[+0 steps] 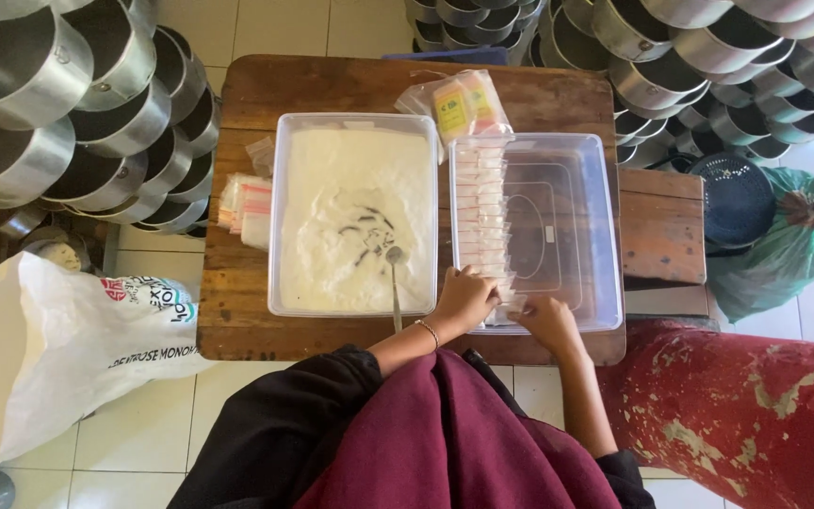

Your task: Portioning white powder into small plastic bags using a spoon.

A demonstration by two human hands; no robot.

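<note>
Your left hand [464,300] and right hand [548,320] pinch a small filled packet [509,303], fingers curled narrow, at the near end of the packet row [482,217] inside the clear tub [605,236]; left of it, a spoon [395,283] rests in the white powder tray [280,217].

Fingertips of both hands [506,311] hidden behind small packets [484,226]

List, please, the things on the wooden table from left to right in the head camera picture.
Stack of small plastic bags → tub of white powder with a spoon → row of filled packets → clear tub.
</note>
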